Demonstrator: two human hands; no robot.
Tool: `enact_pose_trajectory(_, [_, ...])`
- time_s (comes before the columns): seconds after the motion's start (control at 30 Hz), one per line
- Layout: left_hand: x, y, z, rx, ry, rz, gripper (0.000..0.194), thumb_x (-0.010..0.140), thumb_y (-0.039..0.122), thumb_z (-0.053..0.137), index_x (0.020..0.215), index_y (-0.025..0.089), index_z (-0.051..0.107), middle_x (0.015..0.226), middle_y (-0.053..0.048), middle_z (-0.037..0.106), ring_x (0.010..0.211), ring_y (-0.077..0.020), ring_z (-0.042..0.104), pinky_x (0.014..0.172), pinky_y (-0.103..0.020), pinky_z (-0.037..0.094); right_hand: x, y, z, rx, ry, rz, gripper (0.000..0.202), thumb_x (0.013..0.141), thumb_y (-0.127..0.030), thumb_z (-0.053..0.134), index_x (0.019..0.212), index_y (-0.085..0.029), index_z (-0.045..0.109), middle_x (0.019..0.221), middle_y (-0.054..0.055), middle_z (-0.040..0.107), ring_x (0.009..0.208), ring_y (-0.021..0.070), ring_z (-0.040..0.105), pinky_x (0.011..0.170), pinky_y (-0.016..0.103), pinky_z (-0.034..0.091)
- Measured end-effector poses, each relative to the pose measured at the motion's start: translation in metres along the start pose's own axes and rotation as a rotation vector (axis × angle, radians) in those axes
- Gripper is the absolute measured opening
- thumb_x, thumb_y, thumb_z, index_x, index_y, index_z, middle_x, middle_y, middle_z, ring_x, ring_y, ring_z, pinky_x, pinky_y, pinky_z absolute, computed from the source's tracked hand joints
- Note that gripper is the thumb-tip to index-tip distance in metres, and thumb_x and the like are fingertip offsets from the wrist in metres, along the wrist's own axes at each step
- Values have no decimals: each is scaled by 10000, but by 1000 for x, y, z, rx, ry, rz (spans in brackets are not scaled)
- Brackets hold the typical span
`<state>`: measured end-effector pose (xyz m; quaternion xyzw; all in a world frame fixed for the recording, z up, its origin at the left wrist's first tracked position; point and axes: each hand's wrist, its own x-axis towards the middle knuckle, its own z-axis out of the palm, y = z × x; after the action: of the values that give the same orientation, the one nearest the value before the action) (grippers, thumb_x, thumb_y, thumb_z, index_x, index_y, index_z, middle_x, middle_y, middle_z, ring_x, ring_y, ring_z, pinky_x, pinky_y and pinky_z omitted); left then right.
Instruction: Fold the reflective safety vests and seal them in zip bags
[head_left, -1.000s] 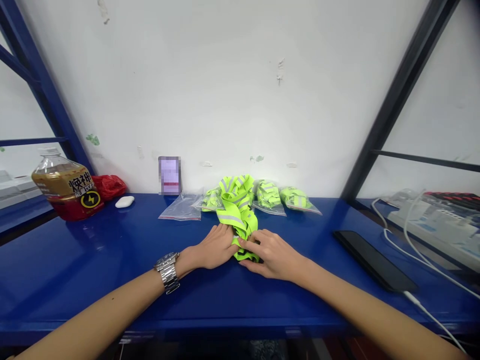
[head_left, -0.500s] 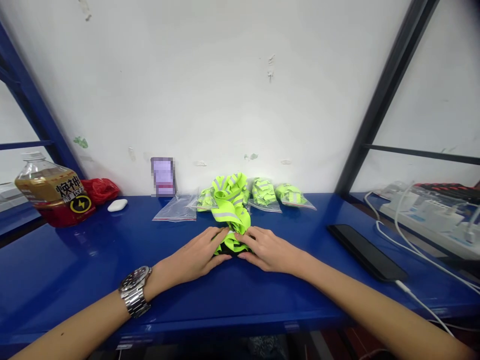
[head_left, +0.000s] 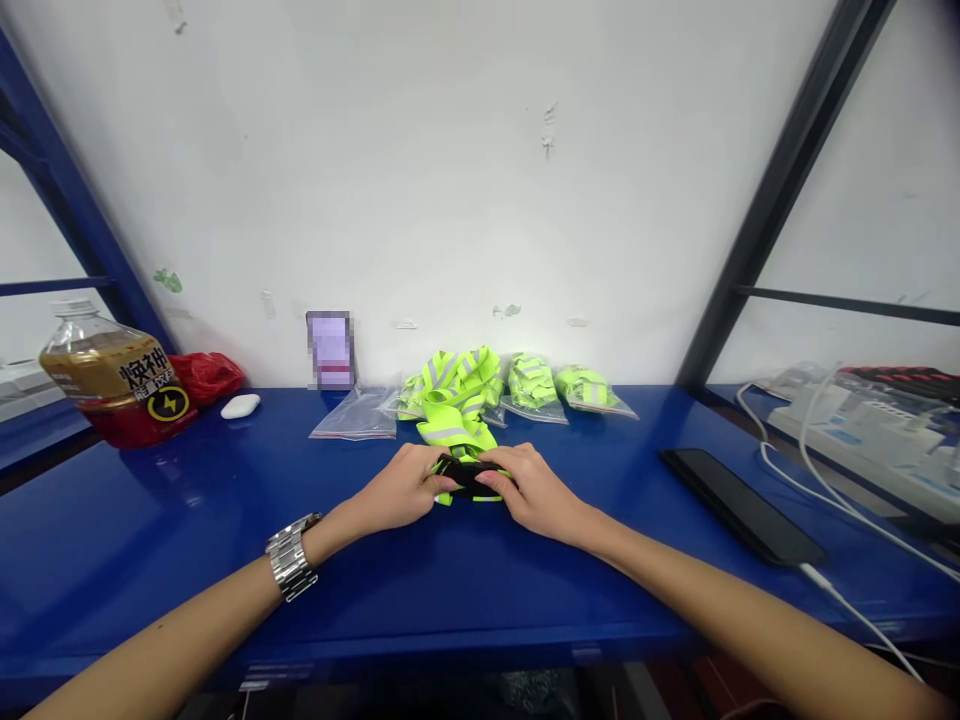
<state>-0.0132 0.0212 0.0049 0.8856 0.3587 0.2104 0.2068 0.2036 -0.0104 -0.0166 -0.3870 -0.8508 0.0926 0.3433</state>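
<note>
The left hand [head_left: 409, 487] and the right hand [head_left: 534, 492] are both closed, thumbs against fingers, on a black section [head_left: 471, 477] of the yellow-green reflective strap [head_left: 456, 405], one at each end, probably to keep it level. The remaining strap lies loosely folded just beyond the grip, seemingly to give the hands some slack. Farther left is a flat zip bag [head_left: 354, 416]; farther right, two bagged bundles [head_left: 532, 384] rest near the wall [head_left: 480, 180], perhaps for leaving the working place free.

green strap heap [head_left: 450, 413] blocks middle; desk [head_left: 150, 540] open at left, black phone [head_left: 742, 507] right
</note>
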Motion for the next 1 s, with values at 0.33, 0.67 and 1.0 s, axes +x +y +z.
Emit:
enact_pose_trajectory(0.33, [-3,2,-5,-160,-62,-131,295,859,397,504,1020,156,563,920,-44,640,869,-218,587,784,-322,449,28,-5,-16,118,-235,246,352,923,-415,446,727,-162,593,627,-14,502,566,105,395,552,219,250])
enact_pose_trajectory(0.67, [-22,7,14,558,280,141,290,973,243,355,1197,166,523,1145,-153,543,1061,-292,519,893,-448,467,43,9,-22,297,-385,373,477,823,-583,529,642,-146,590,520,-67,229,509,78,169,483,254,117])
enact_pose_trajectory(1.0, [-22,7,4,643,73,302,389,986,413,354,1223,134,486,1161,-158,552,1035,-280,553,881,-426,472,38,5,-10,53,-170,445,470,804,-612,571,885,-150,602,596,-25,484,538,118,414,490,232,261])
